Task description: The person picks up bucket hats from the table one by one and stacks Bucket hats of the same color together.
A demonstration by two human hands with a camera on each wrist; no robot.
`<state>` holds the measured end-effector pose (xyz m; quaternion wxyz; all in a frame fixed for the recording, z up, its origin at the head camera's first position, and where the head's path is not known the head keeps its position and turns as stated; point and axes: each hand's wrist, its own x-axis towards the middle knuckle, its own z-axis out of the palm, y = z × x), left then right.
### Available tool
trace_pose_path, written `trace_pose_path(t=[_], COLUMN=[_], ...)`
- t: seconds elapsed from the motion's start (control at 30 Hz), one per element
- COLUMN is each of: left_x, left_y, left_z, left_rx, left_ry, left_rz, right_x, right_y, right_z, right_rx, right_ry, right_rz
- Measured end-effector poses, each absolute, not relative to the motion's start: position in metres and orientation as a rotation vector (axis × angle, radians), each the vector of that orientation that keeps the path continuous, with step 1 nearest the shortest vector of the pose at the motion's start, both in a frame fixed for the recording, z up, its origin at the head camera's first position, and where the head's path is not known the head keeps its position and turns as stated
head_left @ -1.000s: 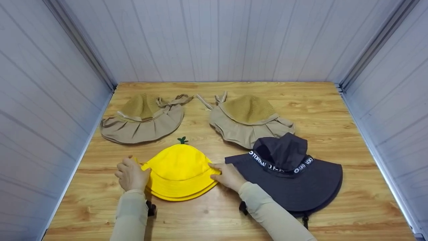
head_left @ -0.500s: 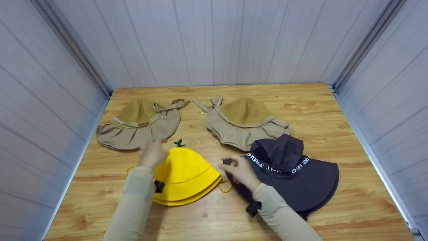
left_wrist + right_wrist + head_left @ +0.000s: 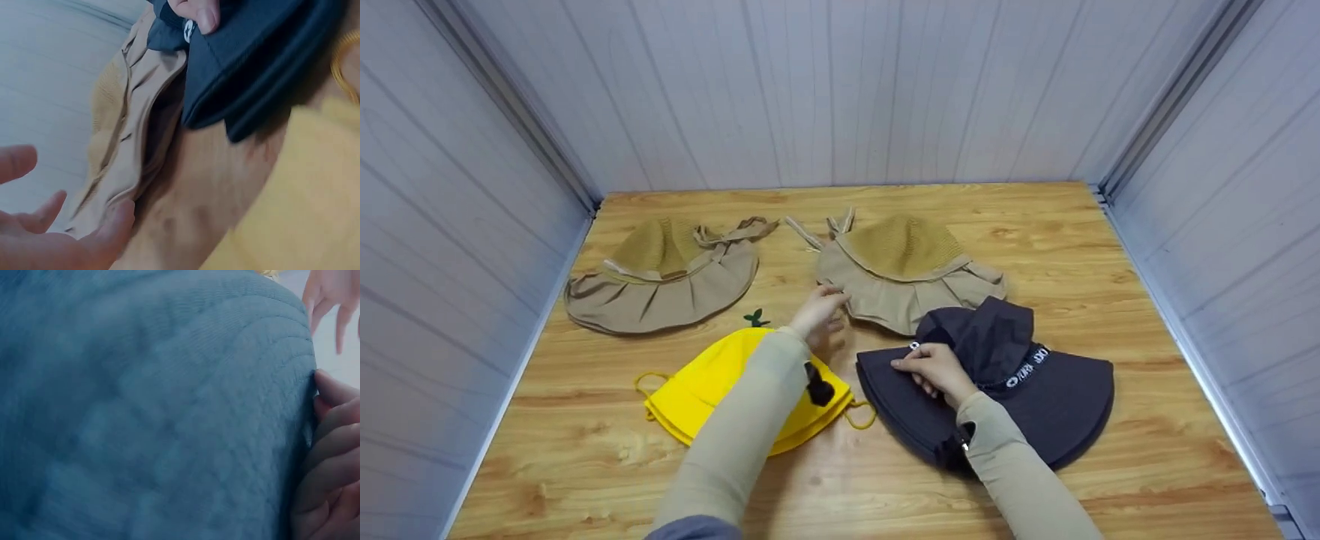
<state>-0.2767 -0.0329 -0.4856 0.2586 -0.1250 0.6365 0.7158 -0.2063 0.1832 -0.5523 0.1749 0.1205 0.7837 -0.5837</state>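
My left hand (image 3: 819, 313), fingers apart and holding nothing, reaches across the yellow bucket hat (image 3: 701, 375) to beside the ruffled brim of the right beige sun hat (image 3: 907, 251). Its fingers (image 3: 42, 216) look spread in the left wrist view; whether they touch that brim is unclear. My right hand (image 3: 941, 371) lies over the left brim of the dark wide-brimmed hat (image 3: 1050, 405), near its lettered band. In the right wrist view curled fingers (image 3: 332, 455) meet the dark cloth; whether they pinch it cannot be told. My left forearm hides part of the yellow hat.
A second beige sun hat (image 3: 660, 296) with a ribbon bow lies at the back left. The dark hat overlaps the right beige hat's brim. Pale panel walls (image 3: 840, 90) enclose the wooden tabletop (image 3: 547, 450) at the back and sides.
Both hands have let go of the yellow hat's sides. The left hand has moved up and right over it; the right hand has moved right onto the dark hat's brim.
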Motion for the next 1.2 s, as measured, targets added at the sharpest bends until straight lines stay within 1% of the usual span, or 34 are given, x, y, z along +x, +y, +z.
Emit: trace_pose_path(t=[0.1,0.17,0.3,0.4,0.43,0.47,0.53,0.67,0.73,0.87,1.2], left_x=[-0.286,-0.293,-0.348,-0.381,-0.38,-0.373,-0.35,-0.3,-0.286,-0.276,-0.29], left_y=[-0.02,-0.013,0.002,0.014,0.018,0.021,0.025,0.028,0.028,0.027,0.028], left_z=[-0.499,-0.515,-0.627,-0.693,-0.693,-0.68,-0.635,-0.546,-0.523,-0.508,-0.531], left_rx=[-0.426,-0.476,-0.463,-0.48,-0.486,-0.487,-0.531,-0.535,-0.539,-0.593,-0.867], left_ry=[1.557,1.46,1.393,1.424,1.448,1.482,1.503,1.506,1.507,1.505,1.35], left_rz=[2.077,2.168,2.324,2.391,2.422,2.434,2.479,2.547,2.561,2.551,2.651], right_x=[-0.207,-0.207,-0.207,-0.208,-0.209,-0.209,-0.21,-0.21,-0.211,-0.211,-0.209], right_y=[0.183,0.182,0.18,0.181,0.182,0.183,0.182,0.182,0.182,0.182,0.182], right_z=[-0.553,-0.554,-0.554,-0.553,-0.553,-0.553,-0.553,-0.554,-0.555,-0.556,-0.555], right_rx=[0.334,0.318,0.303,0.321,0.329,0.336,0.348,0.352,0.353,0.352,0.341], right_ry=[2.196,2.181,2.16,2.161,2.162,2.166,2.171,2.177,2.175,2.17,2.167], right_rz=[-1.665,-1.672,-1.682,-1.672,-1.667,-1.659,-1.652,-1.651,-1.654,-1.66,-1.666])
